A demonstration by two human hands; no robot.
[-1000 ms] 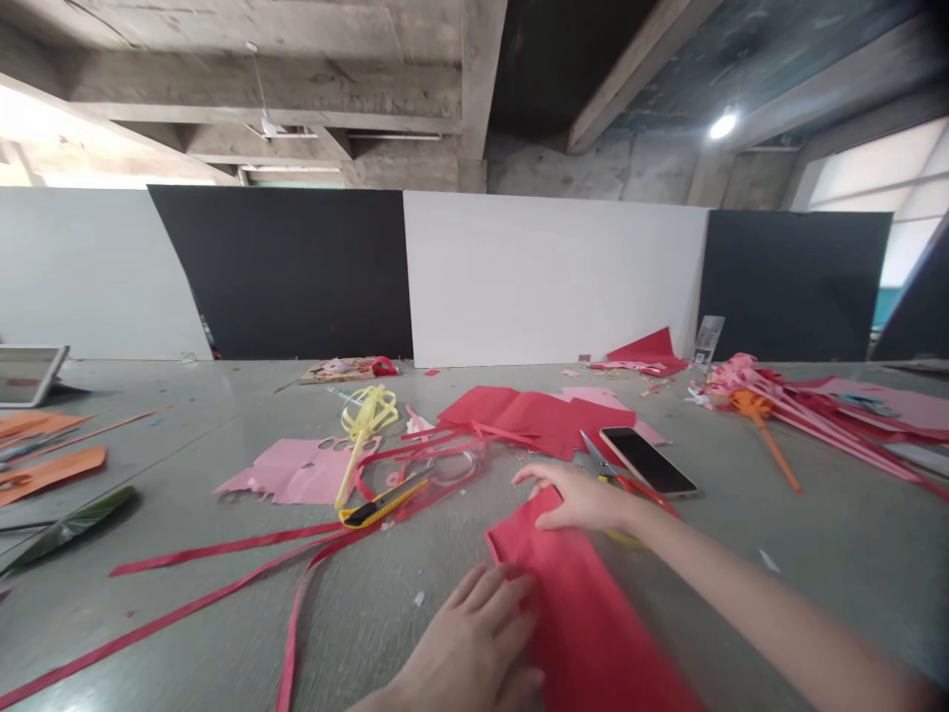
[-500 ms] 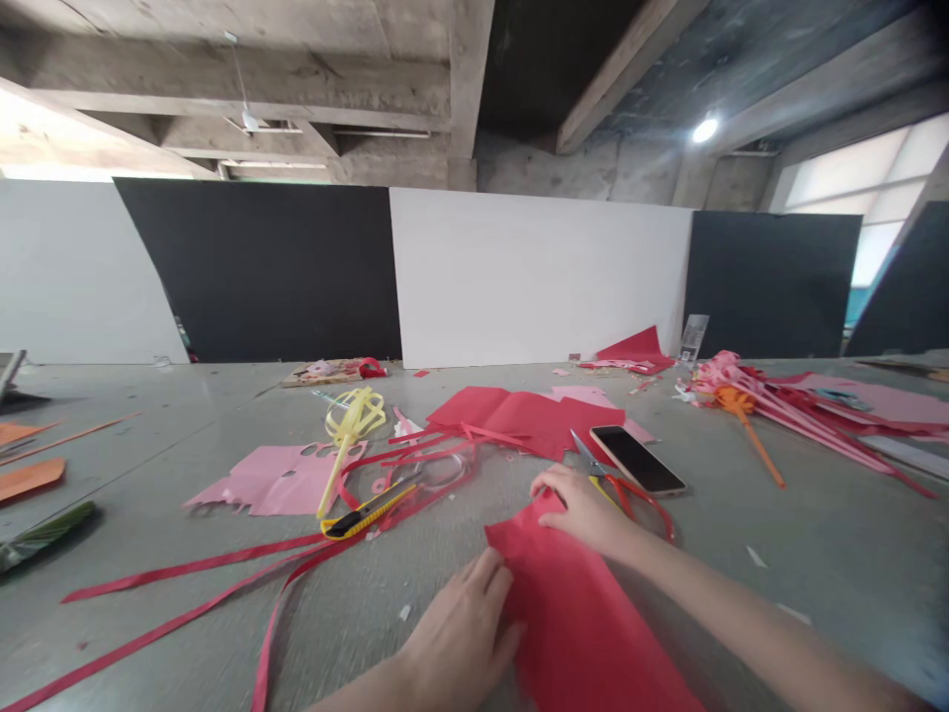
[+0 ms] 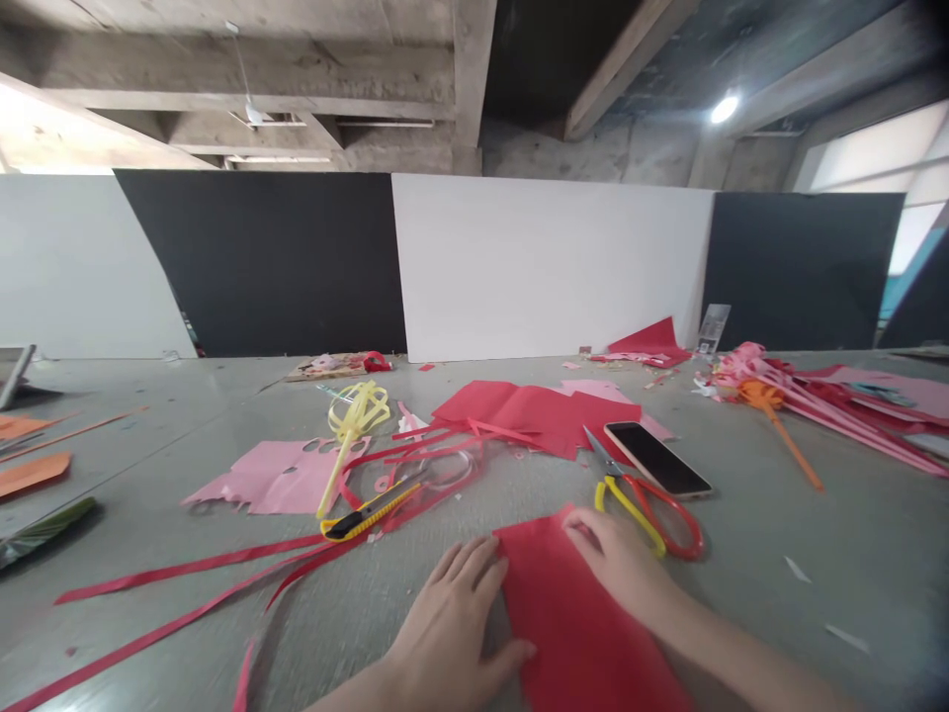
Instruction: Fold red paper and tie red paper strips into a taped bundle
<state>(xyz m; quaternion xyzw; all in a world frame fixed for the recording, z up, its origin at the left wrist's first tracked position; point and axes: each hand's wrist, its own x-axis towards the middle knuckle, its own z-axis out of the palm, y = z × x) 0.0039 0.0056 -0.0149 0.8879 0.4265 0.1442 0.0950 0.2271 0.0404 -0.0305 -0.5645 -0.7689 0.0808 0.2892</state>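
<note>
The grey surface (image 3: 778, 564) is bounded along its far edge by upright panels, a white panel (image 3: 553, 267) among them. Toward the near edge, which is out of view, a long red sheet (image 3: 585, 633) is laid right of centre, its near end cut off by the picture.

At the sheet's left edge the left hand (image 3: 456, 613) is placed palm down, its fingers extended and the thumb spread over the red. At the far right corner the right hand (image 3: 619, 559) is set with fingers curled; whether the corner is pinched or only pressed cannot be told.

The handling of this sheet is judged to be at an early stage: it is spread out, but no cut or hole is seen in its visible part. Cutting is evidently done elsewhere: toward the surface's left side, long red strips (image 3: 185, 567) are strewn, and holes are seen in a pink sheet (image 3: 278, 475). More red paper (image 3: 534, 410) is piled nearer the far edge.

Just beyond the right hand, a phone (image 3: 658, 458) and scissors (image 3: 612, 471) are left side by side; the scissors are not held. A yellow cutter (image 3: 371, 511) is laid beside the pink sheet. Small white scraps (image 3: 846, 638) are scattered toward the right side.
</note>
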